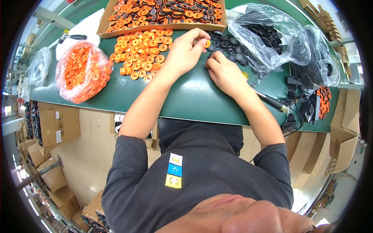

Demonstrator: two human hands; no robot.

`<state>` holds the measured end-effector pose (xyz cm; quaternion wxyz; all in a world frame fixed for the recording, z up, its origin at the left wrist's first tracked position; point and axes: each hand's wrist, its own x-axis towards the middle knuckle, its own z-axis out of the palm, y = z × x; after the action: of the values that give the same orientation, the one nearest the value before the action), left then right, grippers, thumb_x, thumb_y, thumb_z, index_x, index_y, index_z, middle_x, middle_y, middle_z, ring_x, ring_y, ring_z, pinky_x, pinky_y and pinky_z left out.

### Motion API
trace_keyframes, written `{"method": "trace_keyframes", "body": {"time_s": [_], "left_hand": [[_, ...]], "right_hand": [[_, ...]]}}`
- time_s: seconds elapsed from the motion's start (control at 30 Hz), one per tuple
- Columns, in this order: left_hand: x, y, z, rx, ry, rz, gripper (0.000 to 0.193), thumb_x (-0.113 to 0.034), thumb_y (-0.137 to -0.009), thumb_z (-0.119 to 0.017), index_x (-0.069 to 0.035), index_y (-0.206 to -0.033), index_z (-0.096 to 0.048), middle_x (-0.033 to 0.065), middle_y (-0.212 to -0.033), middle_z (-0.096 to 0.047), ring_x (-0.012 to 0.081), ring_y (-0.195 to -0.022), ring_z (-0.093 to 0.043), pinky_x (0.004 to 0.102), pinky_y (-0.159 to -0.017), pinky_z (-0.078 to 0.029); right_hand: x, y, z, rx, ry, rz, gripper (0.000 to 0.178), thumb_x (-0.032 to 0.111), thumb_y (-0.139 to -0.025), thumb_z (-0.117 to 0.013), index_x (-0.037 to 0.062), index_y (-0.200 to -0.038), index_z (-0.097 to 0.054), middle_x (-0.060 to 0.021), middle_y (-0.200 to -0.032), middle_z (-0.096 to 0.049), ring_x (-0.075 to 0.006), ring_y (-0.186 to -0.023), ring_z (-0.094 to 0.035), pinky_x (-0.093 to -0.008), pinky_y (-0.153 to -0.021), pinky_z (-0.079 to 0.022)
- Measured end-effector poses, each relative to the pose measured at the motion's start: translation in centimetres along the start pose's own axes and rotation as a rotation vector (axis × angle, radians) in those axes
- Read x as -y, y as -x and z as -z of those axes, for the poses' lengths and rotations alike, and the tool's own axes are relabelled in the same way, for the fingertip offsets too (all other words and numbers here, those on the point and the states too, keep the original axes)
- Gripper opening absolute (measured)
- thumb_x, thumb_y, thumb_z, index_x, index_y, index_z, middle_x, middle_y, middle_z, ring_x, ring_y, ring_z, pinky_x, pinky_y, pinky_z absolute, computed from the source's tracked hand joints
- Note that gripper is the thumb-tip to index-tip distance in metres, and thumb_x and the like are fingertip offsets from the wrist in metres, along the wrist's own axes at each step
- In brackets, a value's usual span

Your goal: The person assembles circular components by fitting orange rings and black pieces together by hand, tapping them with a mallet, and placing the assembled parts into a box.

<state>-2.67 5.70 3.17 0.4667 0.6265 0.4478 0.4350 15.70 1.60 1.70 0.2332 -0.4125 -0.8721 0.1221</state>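
The green table (186,101) runs across in front of me, with a cardboard box (104,28) of joined orange-and-black pieces at its far edge. A clear bag of orange rings (82,70) sits to my left, and clear bags of black rings (268,37) to my right. Loose orange rings (143,52) lie just left of my left hand (184,52), and loose black rings (233,48) lie beyond my right hand (223,73). My left arm reaches forward, thumb and fingertips pinched shut on one orange ring (208,43). My right hand rests palm down, fingers curled among the black rings; I cannot tell if it grips one.
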Motion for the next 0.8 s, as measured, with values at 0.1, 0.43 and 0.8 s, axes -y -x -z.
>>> {"method": "trace_keyframes", "body": {"time_s": [0.1, 0.43, 0.8], "left_hand": [[1.9, 0.6, -0.8, 0.086, 0.147, 0.048, 0.02, -0.006, -0.1, -0.058, 0.001, -0.118, -0.061, 0.0053, -0.105, -0.066, 0.0118, -0.091, -0.065, 0.0263, -0.083, -0.054], [1.6, 1.9, -1.5, 0.232, 0.307, 0.164, 0.03, 0.003, -0.094, -0.063, 0.004, -0.123, -0.059, 0.0068, -0.107, -0.067, 0.0099, -0.094, -0.066, 0.0245, -0.086, -0.054], [0.8, 2.3, -1.6, 0.229, 0.436, 0.249, 0.03, 0.003, -0.092, -0.066, 0.004, -0.121, -0.059, 0.0073, -0.107, -0.067, 0.0096, -0.096, -0.066, 0.0241, -0.089, -0.054]], "right_hand": [[-0.6, 0.3, 0.4, -0.093, -0.042, -0.032, 0.01, 0.004, -0.087, -0.061, 0.0037, -0.097, -0.06, -0.0161, -0.092, -0.057, -0.0381, -0.079, -0.064, -0.0478, -0.07, -0.054], [-0.8, 1.2, 1.4, -0.28, -0.803, -0.323, 0.024, -0.006, -0.09, -0.064, -0.0017, -0.113, -0.067, -0.0119, -0.111, -0.064, -0.0201, -0.09, -0.069, -0.0298, -0.079, -0.057], [-0.8, 1.0, 2.3, -0.273, -0.626, -0.222, 0.037, -0.005, -0.082, -0.074, 0.0006, -0.117, -0.069, -0.0108, -0.111, -0.063, -0.0163, -0.087, -0.068, -0.0272, -0.078, -0.057]]}}
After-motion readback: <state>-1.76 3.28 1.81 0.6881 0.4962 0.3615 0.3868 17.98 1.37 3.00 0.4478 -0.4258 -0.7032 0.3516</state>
